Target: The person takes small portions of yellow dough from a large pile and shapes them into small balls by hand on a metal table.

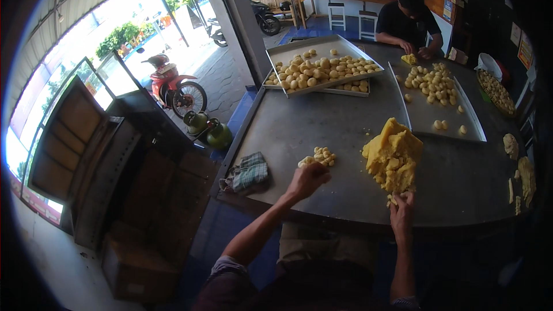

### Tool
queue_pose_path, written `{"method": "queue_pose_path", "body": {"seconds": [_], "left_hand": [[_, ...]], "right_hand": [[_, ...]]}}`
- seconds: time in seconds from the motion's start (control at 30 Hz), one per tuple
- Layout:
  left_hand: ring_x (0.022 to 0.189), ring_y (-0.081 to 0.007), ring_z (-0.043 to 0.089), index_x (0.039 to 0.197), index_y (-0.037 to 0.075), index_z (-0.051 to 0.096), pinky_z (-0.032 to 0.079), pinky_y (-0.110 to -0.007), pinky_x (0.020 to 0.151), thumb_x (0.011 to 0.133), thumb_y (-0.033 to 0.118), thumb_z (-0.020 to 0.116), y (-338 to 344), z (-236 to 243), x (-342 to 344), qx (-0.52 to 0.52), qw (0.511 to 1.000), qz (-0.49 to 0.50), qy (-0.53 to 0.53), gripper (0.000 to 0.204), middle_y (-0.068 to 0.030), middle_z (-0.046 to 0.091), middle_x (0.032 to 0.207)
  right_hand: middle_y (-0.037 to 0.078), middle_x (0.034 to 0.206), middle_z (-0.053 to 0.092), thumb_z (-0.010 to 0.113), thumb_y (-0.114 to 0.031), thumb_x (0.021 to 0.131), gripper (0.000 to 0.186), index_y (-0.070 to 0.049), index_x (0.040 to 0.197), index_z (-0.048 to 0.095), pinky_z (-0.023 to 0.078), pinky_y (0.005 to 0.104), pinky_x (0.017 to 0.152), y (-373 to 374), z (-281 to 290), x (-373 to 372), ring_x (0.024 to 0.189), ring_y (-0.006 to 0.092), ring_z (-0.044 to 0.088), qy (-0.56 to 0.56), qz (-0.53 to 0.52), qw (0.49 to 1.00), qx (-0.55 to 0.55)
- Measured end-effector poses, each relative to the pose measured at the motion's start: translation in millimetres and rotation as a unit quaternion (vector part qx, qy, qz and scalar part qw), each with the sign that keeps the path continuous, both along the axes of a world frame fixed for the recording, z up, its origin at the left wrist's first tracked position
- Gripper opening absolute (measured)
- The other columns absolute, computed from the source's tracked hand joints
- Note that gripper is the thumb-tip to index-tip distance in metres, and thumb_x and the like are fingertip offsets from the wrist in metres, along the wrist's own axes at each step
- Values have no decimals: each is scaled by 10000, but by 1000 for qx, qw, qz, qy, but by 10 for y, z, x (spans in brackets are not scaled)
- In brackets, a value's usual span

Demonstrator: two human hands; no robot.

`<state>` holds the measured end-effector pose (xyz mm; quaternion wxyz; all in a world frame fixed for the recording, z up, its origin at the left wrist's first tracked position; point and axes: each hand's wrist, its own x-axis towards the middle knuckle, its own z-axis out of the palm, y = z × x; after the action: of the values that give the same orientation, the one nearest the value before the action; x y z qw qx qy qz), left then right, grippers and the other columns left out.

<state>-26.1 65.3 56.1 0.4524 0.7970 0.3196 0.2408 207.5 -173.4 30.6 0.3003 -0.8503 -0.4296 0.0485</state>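
A big crumbly mound of yellow dough (391, 152) sits on the dark metal table (276, 121) in front of me. At its near edge my right hand (402, 212) is closed, its fingertips pinching a bit of the dough. My left hand (308, 183) is over the table to the left, fingers curled, back of the hand toward me; anything inside it is hidden. Just beyond it lies a small heap of pale dough pieces (324, 155), with a few right at its knuckles.
Stacked trays of round dough balls (322, 72) stand at the far left; another tray (472, 132) lies at the right. Across the table a person (409, 23) handles yellow dough. A checked cloth (250, 174) rests at the left edge. Green gas cylinders (219, 135) stand beyond it.
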Motion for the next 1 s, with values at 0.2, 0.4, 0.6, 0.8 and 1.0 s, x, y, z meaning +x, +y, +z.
{"method": "queue_pose_path", "body": {"seconds": [0.2, 0.4, 0.6, 0.8, 1.0], "left_hand": [[1125, -244, 632, 1013, 18, 689, 509, -393, 843, 937, 331, 632, -738, -457, 124, 375, 898, -19, 229, 326, -99, 718, 930], [1325, -360, 446, 1075, -19, 620, 292, -548, 1141, 906, 317, 623, -164, -488, 622, 484, 872, -2, 68, 376, -211, 557, 1227], [1382, -368, 339, 1143, -32, 566, 110, -638, 1186, 826, 379, 627, 22, -702, 949, 417, 904, -28, 88, 523, -216, 461, 1324], [1337, -366, 370, 1151, -34, 556, 131, -641, 1171, 842, 351, 610, -153, -569, 767, 476, 867, -67, 133, 496, -213, 461, 1281], [1243, -326, 434, 1050, 17, 574, 174, -620, 1122, 868, 261, 588, -116, -603, 838, 475, 870, -27, 129, 304, -154, 507, 1181]], "right_hand": [[198, 1387, 508, 519, 79, 907, 414, 16, 1309, 592, 472, 435, 1011, -70, -136, -345, 1208, 371, 528, -151, 26, 988, -32], [168, 1359, 554, 506, 108, 855, 466, 22, 1303, 598, 474, 391, 1021, 75, 40, -281, 1156, 337, 545, -91, 132, 985, -56], [161, 1254, 619, 531, 81, 856, 408, 42, 1249, 632, 488, 393, 961, 173, -2, -283, 1101, 323, 578, -169, 178, 969, -44], [192, 1066, 676, 626, 6, 872, 346, -14, 1215, 665, 491, 413, 920, 29, 306, 120, 1023, 341, 633, 124, 126, 984, -19], [160, 1248, 572, 627, -8, 882, 362, -10, 1243, 648, 484, 415, 960, -108, 43, 86, 1090, 357, 580, -25, 105, 994, 7]]}}
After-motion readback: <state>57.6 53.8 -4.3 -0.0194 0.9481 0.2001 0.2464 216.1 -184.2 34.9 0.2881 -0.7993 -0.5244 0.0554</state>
